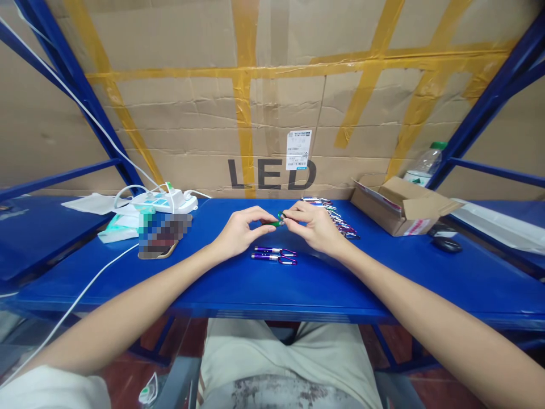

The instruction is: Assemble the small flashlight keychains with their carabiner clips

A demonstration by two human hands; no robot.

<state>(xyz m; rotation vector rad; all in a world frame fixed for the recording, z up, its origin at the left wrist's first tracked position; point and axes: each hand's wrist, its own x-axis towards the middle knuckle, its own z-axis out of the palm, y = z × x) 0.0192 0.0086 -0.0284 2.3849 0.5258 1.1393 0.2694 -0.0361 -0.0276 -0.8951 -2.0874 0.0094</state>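
Above the blue table, my left hand (243,230) pinches the left end of a small green penlight (275,224). My right hand (313,226) has its thumb and fingers closed on the green carabiner clip at the other end, and the fingertips of both hands are close together. Two purple penlights with carabiners (272,258) lie side by side on the table, just below the hands. Behind my right hand lies a row of several penlights with clips (347,228), partly hidden by the hand.
On the left are a phone (164,241), a white power strip (164,201) with cables, and a packet (123,224). An open cardboard box (400,204), a black mouse (446,244) and a bottle (426,165) stand right. A large cardboard sheet (191,125) backs the table.
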